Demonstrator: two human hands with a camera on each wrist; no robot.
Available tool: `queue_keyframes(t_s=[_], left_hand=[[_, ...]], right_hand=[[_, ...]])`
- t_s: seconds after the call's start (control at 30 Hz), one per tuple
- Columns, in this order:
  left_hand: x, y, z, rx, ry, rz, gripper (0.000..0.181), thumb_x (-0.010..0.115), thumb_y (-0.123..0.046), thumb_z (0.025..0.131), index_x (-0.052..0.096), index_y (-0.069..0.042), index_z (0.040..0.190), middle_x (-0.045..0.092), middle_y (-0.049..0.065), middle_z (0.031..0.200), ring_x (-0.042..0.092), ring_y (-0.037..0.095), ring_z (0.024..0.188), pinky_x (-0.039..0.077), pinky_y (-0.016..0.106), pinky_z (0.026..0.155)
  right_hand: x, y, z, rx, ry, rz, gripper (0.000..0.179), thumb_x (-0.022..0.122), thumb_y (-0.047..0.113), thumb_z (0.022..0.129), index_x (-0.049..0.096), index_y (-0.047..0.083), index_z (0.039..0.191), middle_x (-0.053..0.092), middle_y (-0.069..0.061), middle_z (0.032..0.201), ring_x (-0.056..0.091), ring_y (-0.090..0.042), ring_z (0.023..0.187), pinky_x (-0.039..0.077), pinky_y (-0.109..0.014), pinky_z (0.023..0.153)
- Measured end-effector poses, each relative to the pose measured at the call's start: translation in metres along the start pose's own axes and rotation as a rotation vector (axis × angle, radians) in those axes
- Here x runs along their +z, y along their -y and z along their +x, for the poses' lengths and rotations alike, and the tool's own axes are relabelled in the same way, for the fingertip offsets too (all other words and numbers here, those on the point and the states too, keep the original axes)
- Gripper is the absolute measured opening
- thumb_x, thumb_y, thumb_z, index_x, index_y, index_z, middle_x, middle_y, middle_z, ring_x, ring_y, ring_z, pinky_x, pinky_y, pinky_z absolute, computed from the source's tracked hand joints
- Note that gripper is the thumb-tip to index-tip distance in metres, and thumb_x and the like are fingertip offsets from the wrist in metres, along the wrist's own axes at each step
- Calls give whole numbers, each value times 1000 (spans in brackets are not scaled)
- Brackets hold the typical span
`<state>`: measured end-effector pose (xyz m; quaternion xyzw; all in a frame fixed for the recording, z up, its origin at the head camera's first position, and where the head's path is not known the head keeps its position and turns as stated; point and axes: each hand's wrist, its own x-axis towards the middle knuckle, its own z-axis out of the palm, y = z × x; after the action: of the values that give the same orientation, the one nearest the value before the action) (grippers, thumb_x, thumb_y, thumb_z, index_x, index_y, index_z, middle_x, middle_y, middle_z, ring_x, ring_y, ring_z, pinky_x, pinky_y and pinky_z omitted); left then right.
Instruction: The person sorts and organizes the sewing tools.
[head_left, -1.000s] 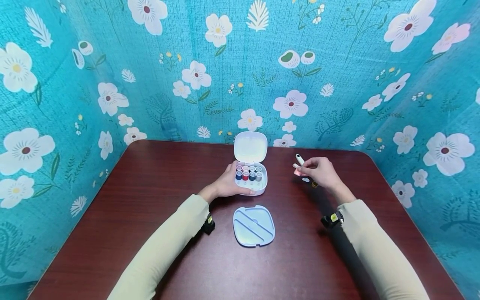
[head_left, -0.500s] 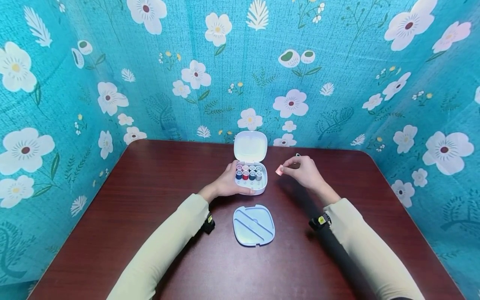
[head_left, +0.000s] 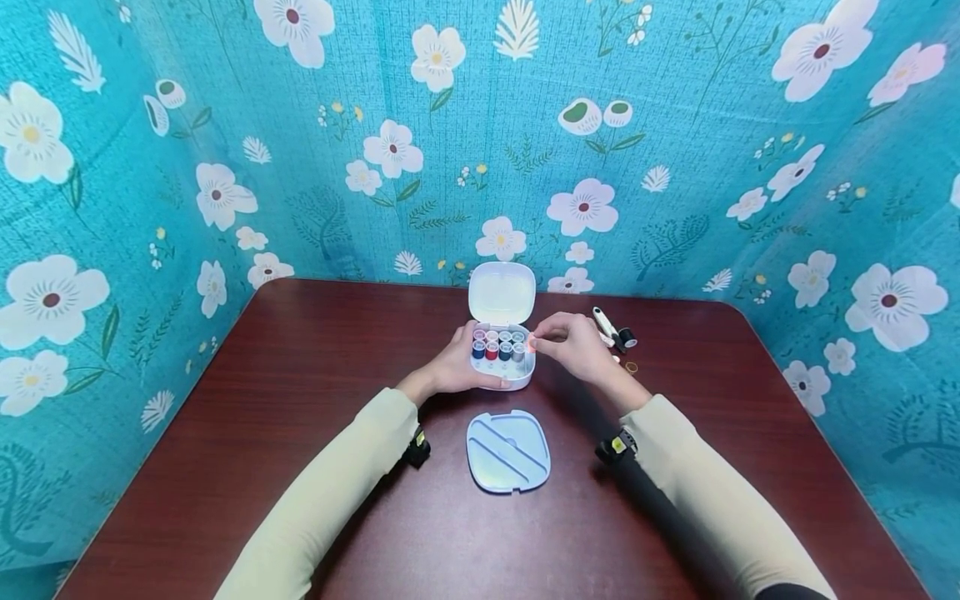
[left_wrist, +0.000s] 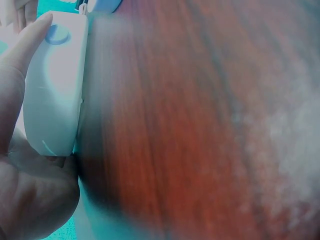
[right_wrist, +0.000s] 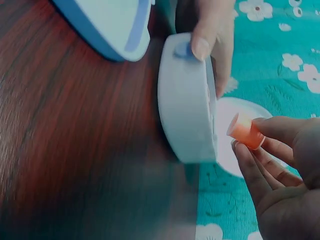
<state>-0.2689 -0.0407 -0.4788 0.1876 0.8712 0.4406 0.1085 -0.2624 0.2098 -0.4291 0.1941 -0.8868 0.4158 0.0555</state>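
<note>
A small white sewing box (head_left: 527, 371) stands on the table with its lid (head_left: 501, 293) raised at the back. Several thread spools (head_left: 491, 351) stand in two rows inside, among them dark blue, red and grey ones. My left hand (head_left: 448, 367) grips the box at its left side, the thumb lying along the front wall by a bluish button (left_wrist: 57, 34). Between thumb and fingertips my right hand (head_left: 579, 345) pinches an orange thread spool (right_wrist: 246, 132), held tilted at the box's right rim. In the head view the fingers mostly hide that spool.
A pale blue tray-like cover (head_left: 508, 454) with diagonal ridges lies in front of the box. Right of the right hand are a white-handled tool (head_left: 602, 322), a black spool (head_left: 627, 337) and a small gold ring-like item (head_left: 632, 367). A flowered curtain (head_left: 420, 192) hangs behind the table.
My right hand has carried the orange spool leftward from the small items on the right to the box's right rim. The left hand and the box have stayed put.
</note>
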Motion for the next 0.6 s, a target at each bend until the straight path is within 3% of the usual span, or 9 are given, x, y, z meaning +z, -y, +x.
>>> queue_keyframes(t_s=[0.27, 0.6], left_hand=[[1, 3, 1, 1, 6, 10, 117, 94, -52, 66, 25, -12, 151, 37, 12, 140, 45, 23, 124, 42, 41, 105], [2, 5, 4, 19, 13, 20, 113, 92, -50, 70, 24, -12, 151, 36, 15, 141, 48, 25, 122, 43, 41, 104]], right_hand=[[24, 9, 6, -122, 28, -58, 5, 79, 4, 88, 80, 3, 93, 71, -6, 94, 70, -19, 87, 60, -36, 80], [53, 18, 11, -330, 109, -211, 3, 78, 4, 90, 80, 3, 90, 72, -7, 95, 67, -21, 91, 55, -39, 84]])
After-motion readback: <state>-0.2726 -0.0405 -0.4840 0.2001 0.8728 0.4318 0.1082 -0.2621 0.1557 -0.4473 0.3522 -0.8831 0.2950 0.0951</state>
